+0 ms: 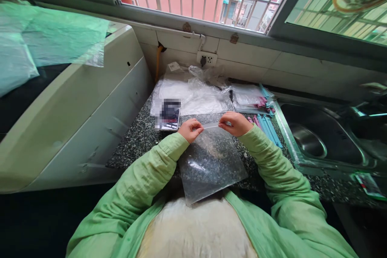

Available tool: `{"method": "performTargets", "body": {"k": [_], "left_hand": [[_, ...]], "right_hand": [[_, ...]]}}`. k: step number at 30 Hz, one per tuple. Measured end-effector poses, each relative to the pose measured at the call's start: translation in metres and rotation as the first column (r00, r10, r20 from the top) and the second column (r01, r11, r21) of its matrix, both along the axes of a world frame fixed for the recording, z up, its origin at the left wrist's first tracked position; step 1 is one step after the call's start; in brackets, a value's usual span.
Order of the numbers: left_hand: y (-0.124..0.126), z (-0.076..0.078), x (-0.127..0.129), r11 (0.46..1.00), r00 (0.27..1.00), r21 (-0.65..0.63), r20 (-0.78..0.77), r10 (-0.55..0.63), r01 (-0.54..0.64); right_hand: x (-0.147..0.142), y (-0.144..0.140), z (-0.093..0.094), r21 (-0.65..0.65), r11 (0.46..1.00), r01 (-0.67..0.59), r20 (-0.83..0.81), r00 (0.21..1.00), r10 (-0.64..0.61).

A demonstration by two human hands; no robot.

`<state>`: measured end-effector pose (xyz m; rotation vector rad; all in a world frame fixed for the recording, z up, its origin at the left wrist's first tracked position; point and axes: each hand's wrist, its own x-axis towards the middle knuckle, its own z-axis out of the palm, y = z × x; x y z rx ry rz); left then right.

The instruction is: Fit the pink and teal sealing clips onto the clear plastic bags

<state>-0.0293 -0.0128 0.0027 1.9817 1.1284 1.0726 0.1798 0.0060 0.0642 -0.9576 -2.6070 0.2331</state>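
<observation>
Both hands on one clear plastic bag [210, 161], landmark for everything below. Left hand [190, 130] pinches the bag's top edge at its left corner, fingers closed on the strip. Right hand [234, 123] pinches the same edge at the right corner, also closed on it. Top edge is stretched taut between the two hands. Bag hangs from that edge toward the person, lower part draped over the near edge of the speckled tabletop [136, 141] and onto their lap. Bag looks empty; tabletop pattern shows through it.

Behind the bag: a heap of more clear bags [193, 92] against the wall tiles; contents, if any, can't tell. Just left of the bag's top edge: a phone [169, 115] lying flat, screen blurred. Right of the bag: a stack of clear sleeves [248, 96] with pink and blue strips [269, 127] beside it. Further right: steel sink [317, 137], basin empty as far as visible. Wall socket [207, 59] above the heap. Far left of the bag: a white appliance [75, 109] with green-tinted plastic film [45, 44] on top.
</observation>
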Motion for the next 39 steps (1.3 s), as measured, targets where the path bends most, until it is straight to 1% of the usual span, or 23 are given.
{"method": "performTargets", "body": {"k": [11,21,26,31,39], "left_hand": [[0.000,0.000,0.000,0.999,1.000,0.052,0.001,0.005,-0.005],[-0.001,0.002,0.000,0.999,0.999,0.045,-0.024,0.026,-0.025],[-0.002,0.001,0.000,0.998,0.999,0.045,0.017,0.049,-0.050],[-0.002,-0.001,0.001,0.999,0.998,0.028,0.057,0.021,-0.023],[-0.001,0.002,0.001,0.999,0.994,-0.001,0.098,-0.052,0.052]], "right_hand": [[0.010,0.009,0.001,-0.050,0.997,0.066,-0.010,0.998,-0.067],[0.009,0.008,0.002,-0.024,0.999,0.045,-0.020,0.999,-0.045],[0.007,0.003,0.005,-0.003,1.000,0.011,-0.044,0.999,-0.011],[0.003,-0.001,0.004,0.009,1.000,-0.016,-0.065,0.998,0.017],[0.002,0.000,0.004,0.002,1.000,-0.011,-0.090,0.996,0.011]]}}
